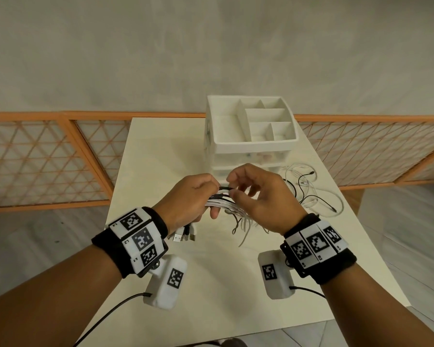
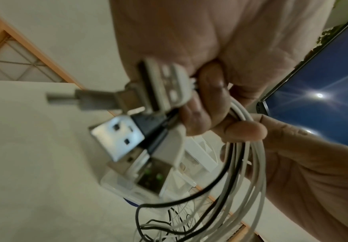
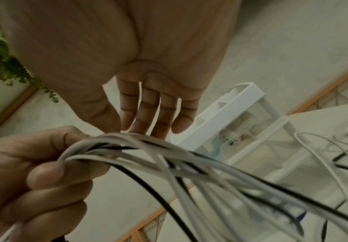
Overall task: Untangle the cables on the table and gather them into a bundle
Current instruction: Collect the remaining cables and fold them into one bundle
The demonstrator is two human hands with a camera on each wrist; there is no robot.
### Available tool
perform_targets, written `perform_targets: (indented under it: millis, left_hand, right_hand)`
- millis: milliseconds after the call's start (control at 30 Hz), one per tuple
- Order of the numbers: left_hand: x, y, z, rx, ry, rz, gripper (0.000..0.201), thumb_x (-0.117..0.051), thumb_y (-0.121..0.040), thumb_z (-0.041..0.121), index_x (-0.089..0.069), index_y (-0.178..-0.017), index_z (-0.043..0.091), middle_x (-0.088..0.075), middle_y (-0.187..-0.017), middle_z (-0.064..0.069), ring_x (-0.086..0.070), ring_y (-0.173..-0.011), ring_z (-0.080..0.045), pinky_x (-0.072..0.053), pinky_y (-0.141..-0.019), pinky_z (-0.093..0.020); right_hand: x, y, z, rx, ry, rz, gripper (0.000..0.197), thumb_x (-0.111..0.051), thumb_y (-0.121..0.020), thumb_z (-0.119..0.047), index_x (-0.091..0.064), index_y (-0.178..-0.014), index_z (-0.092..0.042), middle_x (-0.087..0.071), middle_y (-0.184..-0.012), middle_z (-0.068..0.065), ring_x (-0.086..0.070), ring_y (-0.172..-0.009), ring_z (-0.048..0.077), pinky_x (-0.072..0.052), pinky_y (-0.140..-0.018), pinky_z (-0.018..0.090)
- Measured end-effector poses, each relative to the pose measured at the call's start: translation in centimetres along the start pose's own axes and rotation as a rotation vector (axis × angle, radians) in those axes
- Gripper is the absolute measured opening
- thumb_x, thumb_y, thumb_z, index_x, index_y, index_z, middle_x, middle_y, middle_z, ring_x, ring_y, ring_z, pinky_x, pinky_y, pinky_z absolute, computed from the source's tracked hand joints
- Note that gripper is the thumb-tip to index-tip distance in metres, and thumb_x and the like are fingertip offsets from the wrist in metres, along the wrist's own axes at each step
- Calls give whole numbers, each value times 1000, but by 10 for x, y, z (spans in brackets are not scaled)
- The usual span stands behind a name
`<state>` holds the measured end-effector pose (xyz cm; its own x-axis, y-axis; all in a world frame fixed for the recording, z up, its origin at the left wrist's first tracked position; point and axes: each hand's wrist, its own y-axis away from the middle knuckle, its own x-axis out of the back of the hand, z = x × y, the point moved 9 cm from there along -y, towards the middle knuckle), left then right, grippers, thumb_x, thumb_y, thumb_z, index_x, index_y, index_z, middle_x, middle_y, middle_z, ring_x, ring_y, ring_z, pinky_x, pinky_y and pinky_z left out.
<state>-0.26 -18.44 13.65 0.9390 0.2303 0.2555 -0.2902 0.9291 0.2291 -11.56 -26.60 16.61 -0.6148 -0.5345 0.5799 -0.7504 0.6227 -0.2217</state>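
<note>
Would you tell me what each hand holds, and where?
The left hand grips the cable bundle just behind its USB plugs; the right hand touches the strands with nearly straight fingers.

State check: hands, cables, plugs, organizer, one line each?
left hand: grips the cable bundle
right hand: fingers straight, touching the bundle
bundle: held off the table, white and black strands together
USB plugs: stick out of the left fist
loose cables: still tangled on the table
organizer: top compartments empty

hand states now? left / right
Left hand: fingers curled round the cable bundle, gripping it near the USB plugs.
Right hand: open, straight fingers touching the bundle.
</note>
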Motion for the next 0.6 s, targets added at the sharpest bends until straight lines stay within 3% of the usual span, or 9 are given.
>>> perform_targets:
  millis: [100,167,267,367,433,500,600]
  left_hand:
    - [1,-2,-2,-32,-58,21,22,-48,-100,15,-60,-82,13,-58,-54,6,-31,-38,-10,-27,-39,-20]
    - [0,-2,-4,-48,-83,25,21,-51,-101,18,-61,-83,15,-51,-46,14,-32,-36,-5,-28,-39,-17]
    - [1,-1,-5,-64,-127,37,19,-53,-101,20,-62,-86,13,-47,-39,20,-36,-33,-2,-29,-40,-11]
    - [-1,-1,-5,-54,-100,14,21,-58,-99,24,-65,-88,8,-47,-42,18,-34,-34,-3,-30,-39,-14]
    - [-1,-2,-4,-34,-81,-2,24,-62,-96,28,-67,-85,7,-42,-45,14,-31,-36,-4,-29,-38,-17]
    - [-3,-3,-5,-4,-88,-42,27,-62,-96,31,-67,-80,10,-36,-43,12,-28,-37,-8,-26,-39,-20]
    - [-6,-3,-1,-17,-192,-87,28,-63,-95,34,-70,-75,17,-34,-42,12,-28,-39,-9,-25,-43,-22]
  right_hand:
    - [-3,2,-7,19,55,-53,12,-71,-80,-4,-72,-87,-13,-69,-72,-9,-58,-62,5,-51,-62,23]
    - [-7,3,-11,36,96,-94,14,-72,-78,-3,-73,-89,-12,-67,-70,-12,-57,-62,4,-49,-60,15]
    - [-11,5,-10,36,112,-127,16,-73,-78,-4,-73,-91,-13,-67,-71,-14,-60,-66,6,-51,-62,18]
    - [-12,4,-14,89,187,-80,13,-69,-77,-7,-72,-89,-12,-64,-66,-9,-58,-59,10,-50,-58,21]
    - [-14,3,-21,171,250,-56,13,-63,-76,-11,-70,-87,-11,-55,-62,-16,-53,-55,2,-39,-54,11]
    - [-16,2,-25,208,252,-70,17,-61,-75,-6,-69,-89,-10,-50,-63,-20,-52,-58,-4,-35,-54,7]
    - [-16,0,-17,197,227,-122,20,-62,-76,1,-69,-90,-10,-60,-68,-11,-53,-60,1,-38,-56,10]
